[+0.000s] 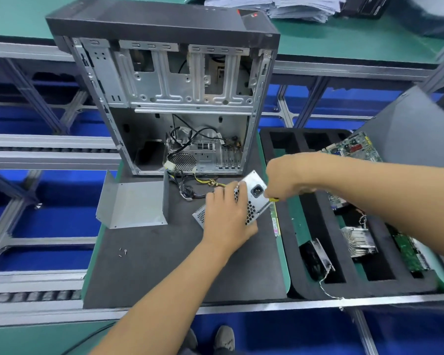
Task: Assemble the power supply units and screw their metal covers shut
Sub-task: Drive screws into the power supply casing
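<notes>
Fingers (223, 194) atop power supply unit (254, 198)

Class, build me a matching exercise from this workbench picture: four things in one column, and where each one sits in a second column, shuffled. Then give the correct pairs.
Things
1. silver perforated power supply box
2. bent grey sheet-metal cover
3. two small loose screws
4. silver finned heatsink

Places
A. in a slot of the black foam tray
B. under the left hand, beside the right hand
C. alone on the mat's near-left part
D. left of the power supply, before the open case

Pairs: 1-B, 2-D, 3-C, 4-A
</notes>
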`<state>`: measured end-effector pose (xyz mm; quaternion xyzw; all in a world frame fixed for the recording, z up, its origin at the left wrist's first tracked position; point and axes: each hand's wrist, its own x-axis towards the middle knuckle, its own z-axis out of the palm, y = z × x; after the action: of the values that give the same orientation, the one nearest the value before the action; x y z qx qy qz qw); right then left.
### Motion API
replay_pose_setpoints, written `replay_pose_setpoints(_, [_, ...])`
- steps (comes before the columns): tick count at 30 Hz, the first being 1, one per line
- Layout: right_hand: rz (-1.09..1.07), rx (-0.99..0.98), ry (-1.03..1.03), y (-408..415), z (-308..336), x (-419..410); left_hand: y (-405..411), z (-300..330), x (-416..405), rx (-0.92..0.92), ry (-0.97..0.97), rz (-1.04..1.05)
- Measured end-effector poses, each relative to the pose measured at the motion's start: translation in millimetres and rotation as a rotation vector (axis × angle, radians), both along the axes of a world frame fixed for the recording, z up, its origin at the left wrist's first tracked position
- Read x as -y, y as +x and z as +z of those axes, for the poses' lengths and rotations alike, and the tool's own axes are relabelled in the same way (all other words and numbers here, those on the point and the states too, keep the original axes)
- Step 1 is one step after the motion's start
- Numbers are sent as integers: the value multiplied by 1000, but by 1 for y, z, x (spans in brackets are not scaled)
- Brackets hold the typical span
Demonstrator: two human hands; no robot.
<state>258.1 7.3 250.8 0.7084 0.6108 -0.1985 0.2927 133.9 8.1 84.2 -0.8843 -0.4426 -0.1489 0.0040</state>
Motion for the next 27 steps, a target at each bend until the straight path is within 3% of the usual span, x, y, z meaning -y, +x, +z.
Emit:
replay_pose_setpoints(3, [246,142,69,6,-7,20,5,-3,11,14,24,3])
replay_pose_setpoints(6, [758,318,227,16,-15,40,3,0,4,23,37,34])
replay_pose_setpoints(7, [831,342,239,19,-21,43,1,0,1,20,42,49])
replay_pose_setpoints(8, [780,325,247,21,-26,44,-1,1,-2,17,41,63])
replay_pose_setpoints(12, [-94,-90,113,21,-34,34,0,2,-1,24,38,52])
replay_pose_setpoints(14, [-201,-163,49,25,-30,33,1,1,4,7,46,42])
replay_pose_setpoints(16, [-40,-71,71,24,-22,40,1,1,4,2,48,45])
replay_pose_setpoints(19, [613,235,204,16,-19,53,-1,2,1,-3,48,49])
replay_pose_setpoints(21, [749,269,205,8,-22,57,-1,3,-1,2,50,46])
replay_pose_setpoints(23, [467,163,241,6,-27,54,0,2,1,6,51,35])
replay_pose_setpoints(25, [49,17,186,12,-27,51,2,0,7,6,57,-13])
replay_pose_setpoints(27, [-173,-97,165,17,-33,58,5,-2,17,-1,92,-59])
